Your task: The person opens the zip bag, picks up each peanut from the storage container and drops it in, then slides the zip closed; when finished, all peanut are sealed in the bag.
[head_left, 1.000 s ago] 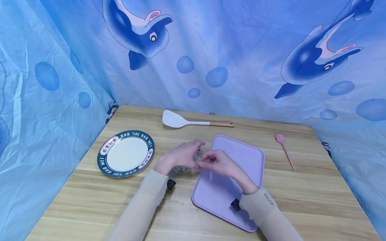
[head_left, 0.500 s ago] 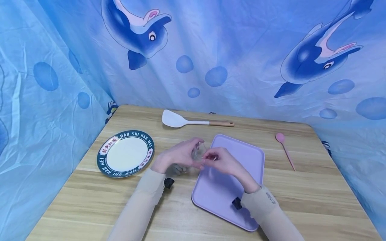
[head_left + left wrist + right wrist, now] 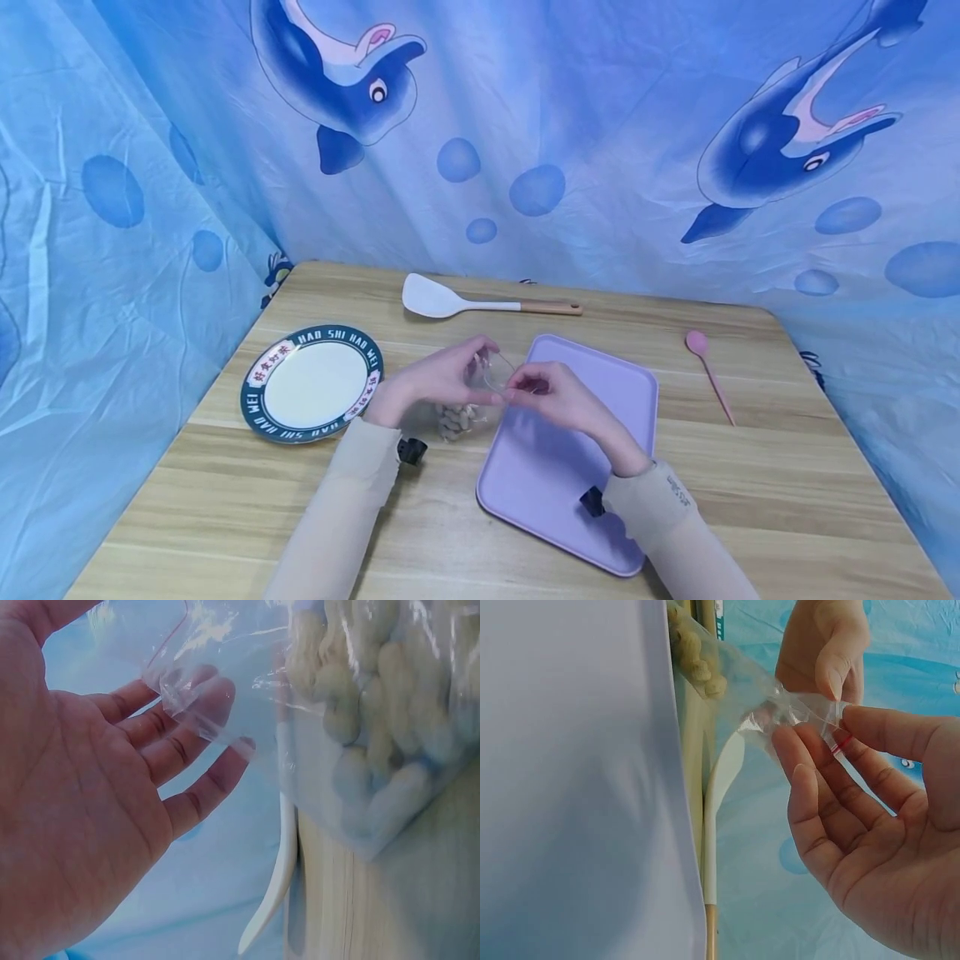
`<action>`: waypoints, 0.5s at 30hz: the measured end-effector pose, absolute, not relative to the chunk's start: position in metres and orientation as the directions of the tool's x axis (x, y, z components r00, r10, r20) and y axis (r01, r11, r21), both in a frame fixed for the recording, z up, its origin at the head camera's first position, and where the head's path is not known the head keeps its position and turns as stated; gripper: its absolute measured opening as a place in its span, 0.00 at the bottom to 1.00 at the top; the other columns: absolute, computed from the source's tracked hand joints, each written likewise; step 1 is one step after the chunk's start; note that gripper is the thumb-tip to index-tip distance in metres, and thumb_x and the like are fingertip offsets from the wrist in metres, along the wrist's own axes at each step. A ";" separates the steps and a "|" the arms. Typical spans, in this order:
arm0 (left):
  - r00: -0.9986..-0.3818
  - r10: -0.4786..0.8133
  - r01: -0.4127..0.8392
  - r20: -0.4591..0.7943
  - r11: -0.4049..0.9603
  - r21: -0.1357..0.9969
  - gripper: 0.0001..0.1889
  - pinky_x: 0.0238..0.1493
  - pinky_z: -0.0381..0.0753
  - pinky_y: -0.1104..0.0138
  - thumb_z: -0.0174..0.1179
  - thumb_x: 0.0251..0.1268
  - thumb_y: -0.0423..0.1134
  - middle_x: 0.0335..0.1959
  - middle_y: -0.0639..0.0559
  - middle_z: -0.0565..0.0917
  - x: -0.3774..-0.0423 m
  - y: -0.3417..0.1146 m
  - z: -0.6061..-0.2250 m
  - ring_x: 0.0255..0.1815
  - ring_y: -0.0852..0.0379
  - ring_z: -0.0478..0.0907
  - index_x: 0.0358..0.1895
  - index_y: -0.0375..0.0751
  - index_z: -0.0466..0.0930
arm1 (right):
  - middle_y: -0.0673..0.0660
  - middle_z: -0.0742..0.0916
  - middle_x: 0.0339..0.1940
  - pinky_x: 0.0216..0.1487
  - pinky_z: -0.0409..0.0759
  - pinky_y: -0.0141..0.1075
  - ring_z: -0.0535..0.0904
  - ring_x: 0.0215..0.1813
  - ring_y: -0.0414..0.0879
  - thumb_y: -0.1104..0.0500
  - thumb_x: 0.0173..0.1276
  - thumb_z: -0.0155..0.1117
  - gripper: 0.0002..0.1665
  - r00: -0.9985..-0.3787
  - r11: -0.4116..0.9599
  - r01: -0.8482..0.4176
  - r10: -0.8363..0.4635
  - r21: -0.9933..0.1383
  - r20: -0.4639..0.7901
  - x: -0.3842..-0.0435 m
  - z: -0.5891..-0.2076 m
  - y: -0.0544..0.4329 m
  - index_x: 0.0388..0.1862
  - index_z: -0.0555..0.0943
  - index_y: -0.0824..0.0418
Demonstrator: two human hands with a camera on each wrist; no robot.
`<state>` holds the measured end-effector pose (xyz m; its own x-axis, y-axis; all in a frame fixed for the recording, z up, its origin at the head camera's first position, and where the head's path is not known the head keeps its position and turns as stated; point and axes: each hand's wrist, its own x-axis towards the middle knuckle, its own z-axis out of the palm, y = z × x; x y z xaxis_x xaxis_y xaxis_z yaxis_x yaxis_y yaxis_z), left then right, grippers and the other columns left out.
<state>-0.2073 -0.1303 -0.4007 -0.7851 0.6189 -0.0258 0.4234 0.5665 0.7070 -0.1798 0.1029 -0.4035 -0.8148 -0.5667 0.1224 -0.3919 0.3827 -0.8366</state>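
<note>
A clear zip bag [image 3: 459,421] with unshelled peanuts [image 3: 397,697] in its lower part stands between both hands, left of the purple tray [image 3: 570,483]. My left hand [image 3: 438,379] holds the bag's upper edge, its fingers [image 3: 180,750] partly behind the plastic and its thumb at the mouth. From the other side my right hand [image 3: 558,404] pinches the bag's top between thumb and fingers, close to the red zip line [image 3: 841,742]. In the head view the mouth looks spread between the two hands.
A plate with a dark green rim [image 3: 258,408] lies at the left. Along the back edge of the wooden table [image 3: 420,533] is a white spatula with a wooden handle [image 3: 487,306]. A pink spoon [image 3: 708,375] lies at the right. Behind hangs a blue dolphin curtain [image 3: 585,108].
My left hand has shifted slightly left and away from me, so the peanuts show more below it. The right hand stays at the bag's top, and the mouth looks wider.
</note>
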 end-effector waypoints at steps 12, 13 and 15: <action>-0.799 0.601 0.426 0.022 0.540 0.726 0.31 0.49 0.78 0.61 0.71 0.60 0.47 0.46 0.49 0.79 -0.211 -0.138 -0.400 0.46 0.54 0.76 0.60 0.37 0.68 | 0.59 0.86 0.37 0.46 0.83 0.37 0.85 0.41 0.53 0.67 0.68 0.66 0.04 -0.804 0.366 -0.392 -0.582 -0.844 0.121 -0.200 -0.399 0.109 0.38 0.85 0.68; -0.802 0.597 0.423 0.024 0.539 0.728 0.30 0.49 0.78 0.61 0.71 0.60 0.46 0.45 0.49 0.80 -0.212 -0.139 -0.401 0.45 0.54 0.77 0.59 0.37 0.69 | 0.59 0.86 0.37 0.46 0.83 0.37 0.85 0.41 0.53 0.67 0.68 0.66 0.04 -0.801 0.366 -0.396 -0.586 -0.842 0.121 -0.202 -0.399 0.109 0.38 0.84 0.68; -0.806 0.592 0.412 0.019 0.537 0.736 0.28 0.49 0.79 0.61 0.71 0.61 0.45 0.46 0.48 0.80 -0.212 -0.140 -0.401 0.44 0.54 0.77 0.58 0.37 0.69 | 0.59 0.86 0.36 0.44 0.83 0.36 0.85 0.40 0.55 0.67 0.68 0.66 0.04 -0.796 0.365 -0.398 -0.594 -0.842 0.118 -0.207 -0.399 0.109 0.38 0.84 0.69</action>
<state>-0.2123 -0.1401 -0.4012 -0.8058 0.5918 0.0192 0.4122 0.5374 0.7357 -0.2074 0.1094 -0.3989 -0.7959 -0.5938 0.1182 -0.3975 0.3654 -0.8417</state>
